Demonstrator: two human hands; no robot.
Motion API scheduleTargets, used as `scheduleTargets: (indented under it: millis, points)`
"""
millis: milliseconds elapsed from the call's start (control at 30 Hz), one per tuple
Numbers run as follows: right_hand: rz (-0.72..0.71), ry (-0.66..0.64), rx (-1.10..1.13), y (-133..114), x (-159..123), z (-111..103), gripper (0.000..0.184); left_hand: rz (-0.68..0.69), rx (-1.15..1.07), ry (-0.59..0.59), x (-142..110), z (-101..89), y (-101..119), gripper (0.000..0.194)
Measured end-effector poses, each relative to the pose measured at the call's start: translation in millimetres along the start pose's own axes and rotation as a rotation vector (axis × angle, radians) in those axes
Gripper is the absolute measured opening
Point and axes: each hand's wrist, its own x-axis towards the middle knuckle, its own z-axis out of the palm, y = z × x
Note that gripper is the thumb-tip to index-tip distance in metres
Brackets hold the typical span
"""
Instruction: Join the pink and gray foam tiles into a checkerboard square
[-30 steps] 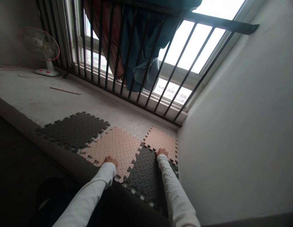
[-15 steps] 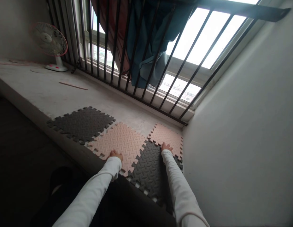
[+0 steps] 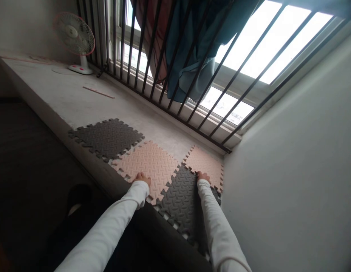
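Observation:
Interlocking foam mats lie on a concrete ledge (image 3: 64, 98) under a barred window. My left hand (image 3: 143, 177) rests on the near edge of a pink mat (image 3: 148, 161). My right hand (image 3: 203, 176) presses where a dark grey mat (image 3: 179, 196) meets a second pink mat (image 3: 205, 162) in the corner by the wall. Both hands are mostly covered by white sleeves, with only knuckles showing. Another dark grey mat (image 3: 107, 138) lies to the left, joined to the first pink one.
A small table fan (image 3: 74, 39) stands at the far end of the ledge, with a thin wooden stick (image 3: 98, 92) lying nearer. Black window bars (image 3: 152, 68) run along the back, cloth (image 3: 186, 49) hanging behind them. A white wall (image 3: 291, 170) closes the right side.
The view has swung so the ledge and mats shift right and up. Both hands stay on the same mats with little movement.

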Motion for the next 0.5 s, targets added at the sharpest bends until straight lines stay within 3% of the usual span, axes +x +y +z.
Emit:
scheduleTargets:
  millis: [200,500]
  points:
    - [-0.118,0.012,-0.078,1.7,6.6,-2.4,0.033,-0.012,-0.006,0.015,0.3,1.4,2.1,0.074]
    - [-0.223,0.082,-0.100,1.7,16.8,16.3,0.030,0.029,-0.020,0.040,1.6,3.6,1.7,0.072]
